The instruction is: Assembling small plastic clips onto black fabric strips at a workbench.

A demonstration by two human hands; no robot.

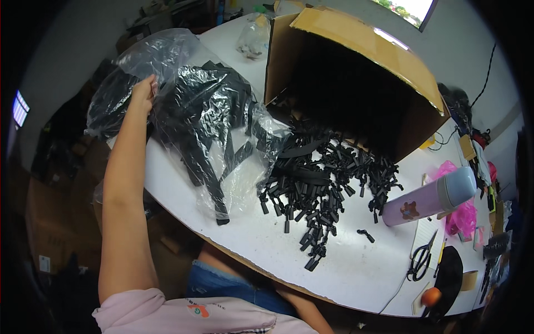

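Note:
My left hand [146, 92] is stretched out to the far left, its fingers closed on the gathered film of a large clear plastic bag [158, 53]. Inside the bag, long black straps [208, 89] show through the crinkled film, and some run down toward its near end. Beside the bag lies a pile of small black zipper-pull-like pieces [317, 206], with a few black straps [303, 175] on top. My right forearm passes below the table's near edge, and the hand itself is hidden there.
An open cardboard box [361, 28] lies on its side behind the pile, dark inside. To the right, a lilac bottle [417, 206], black-handled scissors [421, 261], a pink bag [461, 217] and an orange fruit [431, 296] rest on the white table [267, 245]. Cartons [61, 222] stand at left.

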